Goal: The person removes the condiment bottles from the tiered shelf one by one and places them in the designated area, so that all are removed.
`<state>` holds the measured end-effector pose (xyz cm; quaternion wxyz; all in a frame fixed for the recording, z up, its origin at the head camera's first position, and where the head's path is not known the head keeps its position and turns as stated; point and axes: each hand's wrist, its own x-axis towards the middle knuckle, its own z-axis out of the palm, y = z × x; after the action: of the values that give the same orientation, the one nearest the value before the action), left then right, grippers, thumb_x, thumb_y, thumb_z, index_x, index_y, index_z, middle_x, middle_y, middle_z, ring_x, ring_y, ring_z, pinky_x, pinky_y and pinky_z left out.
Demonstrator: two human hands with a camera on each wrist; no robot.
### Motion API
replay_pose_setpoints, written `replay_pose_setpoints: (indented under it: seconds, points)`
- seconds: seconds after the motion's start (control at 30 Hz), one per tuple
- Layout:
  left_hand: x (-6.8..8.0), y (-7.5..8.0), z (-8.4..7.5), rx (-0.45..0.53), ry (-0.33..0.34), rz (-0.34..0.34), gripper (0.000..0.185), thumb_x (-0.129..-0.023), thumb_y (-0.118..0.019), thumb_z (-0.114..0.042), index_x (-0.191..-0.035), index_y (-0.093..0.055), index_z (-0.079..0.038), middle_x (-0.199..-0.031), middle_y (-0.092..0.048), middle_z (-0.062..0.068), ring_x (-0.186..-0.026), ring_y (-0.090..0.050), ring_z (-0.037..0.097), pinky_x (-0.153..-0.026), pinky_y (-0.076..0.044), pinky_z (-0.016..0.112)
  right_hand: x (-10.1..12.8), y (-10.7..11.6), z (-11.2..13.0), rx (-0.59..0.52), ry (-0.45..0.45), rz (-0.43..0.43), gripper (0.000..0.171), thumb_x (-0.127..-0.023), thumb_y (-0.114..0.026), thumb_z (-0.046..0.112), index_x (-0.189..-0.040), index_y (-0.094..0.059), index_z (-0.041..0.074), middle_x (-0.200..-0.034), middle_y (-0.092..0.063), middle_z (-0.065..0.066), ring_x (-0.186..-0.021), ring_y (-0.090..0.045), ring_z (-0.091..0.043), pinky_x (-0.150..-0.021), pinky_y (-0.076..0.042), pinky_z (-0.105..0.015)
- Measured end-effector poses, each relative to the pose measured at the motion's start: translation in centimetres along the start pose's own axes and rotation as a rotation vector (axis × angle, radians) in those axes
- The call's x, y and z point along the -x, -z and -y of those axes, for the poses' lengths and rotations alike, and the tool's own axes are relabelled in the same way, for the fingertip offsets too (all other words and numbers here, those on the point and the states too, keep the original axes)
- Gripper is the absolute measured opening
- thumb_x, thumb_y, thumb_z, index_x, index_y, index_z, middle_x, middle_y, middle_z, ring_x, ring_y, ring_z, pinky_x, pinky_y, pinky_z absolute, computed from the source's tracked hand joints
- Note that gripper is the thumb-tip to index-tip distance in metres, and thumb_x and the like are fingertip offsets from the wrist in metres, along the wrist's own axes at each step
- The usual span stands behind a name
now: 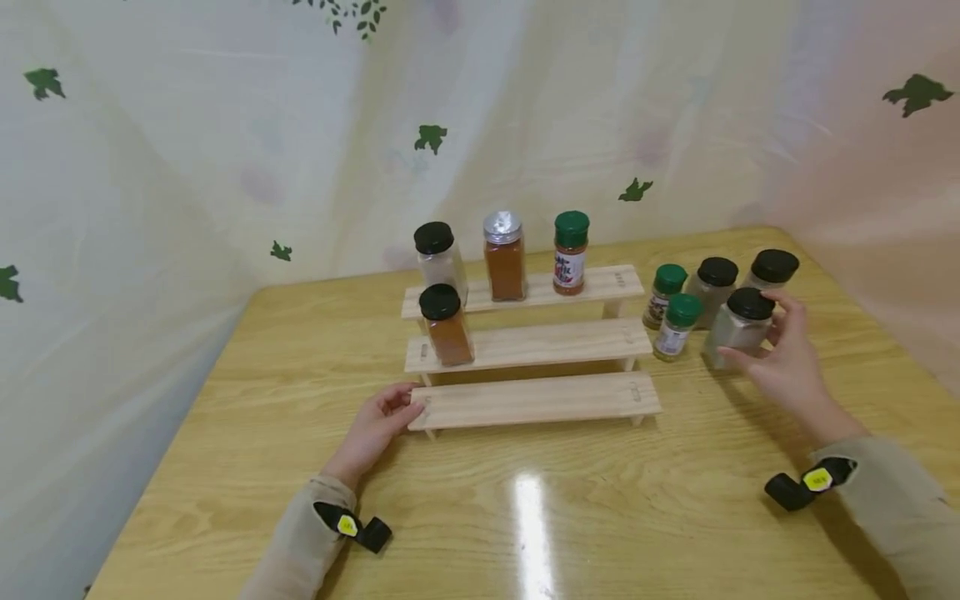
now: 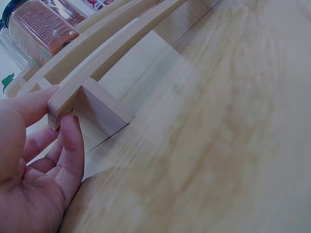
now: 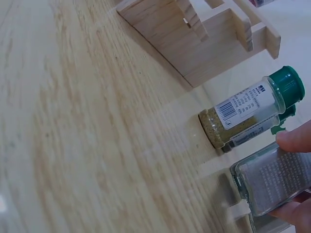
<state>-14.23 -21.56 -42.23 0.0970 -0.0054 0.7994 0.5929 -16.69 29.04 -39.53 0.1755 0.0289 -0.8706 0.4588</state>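
Observation:
A three-tier wooden spice rack [image 1: 532,400] stands on the table. My left hand [image 1: 379,421] pinches the left end of its lowest step, thumb above and fingertips beneath in the left wrist view. To the rack's right, my right hand [image 1: 791,367] holds a square glass jar with a black lid [image 1: 738,329], greyish powder inside. In the right wrist view the thumb [image 3: 296,138] lies against the jar's glass [image 3: 277,177], and fingers show on its other side. Whether the jar touches the table is hard to tell. Green-capped bottles [image 1: 672,329] stand just left of it.
Two more black-lidded jars [image 1: 712,287] stand behind the held one. The top step bears a black-lidded jar [image 1: 442,262], a silver-lidded jar [image 1: 505,262] and a green-capped bottle [image 1: 570,258]. An orange-brown spice jar [image 1: 447,329] stands on the middle step's left. A curtain [image 1: 337,167] hangs behind.

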Motion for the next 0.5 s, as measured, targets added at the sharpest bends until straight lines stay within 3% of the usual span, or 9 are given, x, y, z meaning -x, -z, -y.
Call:
replay_pose_setpoints:
  seconds: [0.1, 0.23, 0.33, 0.4, 0.47, 0.5]
  points:
    - [0.13, 0.0, 0.01, -0.003, 0.0, -0.005, 0.038, -0.092, -0.062, -0.015, -0.125, -0.054, 0.003, -0.097, -0.054, 0.004, -0.081, -0.051, 0.009, -0.068, -0.044, 0.018, -0.04, -0.14, -0.17, -0.001, 0.008, 0.027, 0.091, -0.076, -0.068, -0.012, -0.143, -0.011, 0.01, -0.126, -0.038, -0.026, -0.095, -0.035, 0.015, -0.069, -0.037, 0.0]
    - [0.17, -0.12, 0.0, 0.006, 0.001, -0.003, 0.038, -0.092, -0.062, -0.014, -0.125, -0.053, 0.004, -0.098, -0.056, 0.005, -0.082, -0.052, 0.008, -0.069, -0.045, 0.018, 0.08, -0.19, -0.4, -0.001, 0.011, 0.036, 0.09, -0.076, -0.068, -0.013, -0.142, -0.01, 0.006, -0.129, -0.036, -0.033, -0.098, -0.041, 0.009, -0.068, -0.036, 0.0]
    - [0.18, -0.15, 0.0, 0.006, 0.008, -0.005, 0.039, -0.092, -0.062, -0.014, -0.125, -0.053, 0.004, -0.099, -0.056, 0.006, -0.082, -0.052, 0.009, -0.07, -0.045, 0.018, 0.0, -0.3, -0.48, 0.011, 0.003, 0.046, 0.09, -0.077, -0.067, -0.013, -0.143, -0.008, 0.006, -0.13, -0.035, -0.034, -0.105, -0.05, -0.015, -0.068, -0.035, 0.001]
    - [0.16, -0.12, 0.05, 0.006, 0.013, -0.011, 0.038, -0.092, -0.062, -0.015, -0.125, -0.054, 0.003, -0.099, -0.056, 0.006, -0.082, -0.052, 0.009, -0.069, -0.044, 0.018, -0.13, -0.37, -0.46, 0.007, -0.001, 0.053, 0.091, -0.077, -0.067, -0.013, -0.143, -0.008, 0.007, -0.132, -0.034, -0.034, -0.11, -0.047, -0.037, -0.069, -0.034, 0.001]
    - [0.15, -0.04, 0.06, 0.003, 0.009, -0.011, 0.039, -0.092, -0.062, -0.015, -0.125, -0.053, 0.003, -0.098, -0.056, 0.006, -0.082, -0.051, 0.009, -0.069, -0.044, 0.018, -0.26, -0.45, -0.47, 0.006, 0.002, 0.056, 0.091, -0.078, -0.067, -0.013, -0.143, -0.007, 0.007, -0.132, -0.033, -0.034, -0.111, -0.046, -0.038, -0.069, -0.034, 0.001]
    - [0.15, 0.0, 0.06, 0.002, 0.006, -0.01, 0.039, -0.092, -0.062, -0.015, -0.125, -0.053, 0.004, -0.098, -0.055, 0.005, -0.082, -0.051, 0.009, -0.069, -0.044, 0.018, -0.31, -0.5, -0.47, -0.001, 0.009, 0.057, 0.091, -0.077, -0.067, -0.014, -0.143, -0.008, 0.007, -0.131, -0.033, -0.033, -0.11, -0.048, -0.033, -0.069, -0.034, 0.001]
